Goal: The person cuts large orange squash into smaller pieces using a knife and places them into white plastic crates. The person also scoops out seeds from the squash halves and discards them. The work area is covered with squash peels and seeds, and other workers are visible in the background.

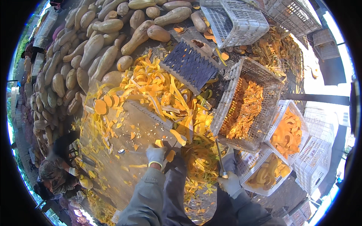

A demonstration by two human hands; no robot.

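Observation:
My gloved left hand (156,154) is at the right edge of a worktable (113,175), its fingers around a small orange squash piece (159,143). Another squash piece (170,156) lies just right of it. My gloved right hand (230,182) grips the handle of a long knife (220,156), whose blade points away from me, towards a dirty plastic crate (249,145) of squash pulp (246,110). Thin peelings (158,82) and scattered seeds cover parts of the worktable and the area beyond it. A cut squash strip (178,137) lies beyond my left hand.
Whole long squashes (93,50) are piled at the far left. White crates of cut squash (287,132) (265,172) stand at right. A grey crate (249,25) lies far right of a dark slatted seat (192,63). A co-worker (56,175) sits at left, holding a squash (86,182).

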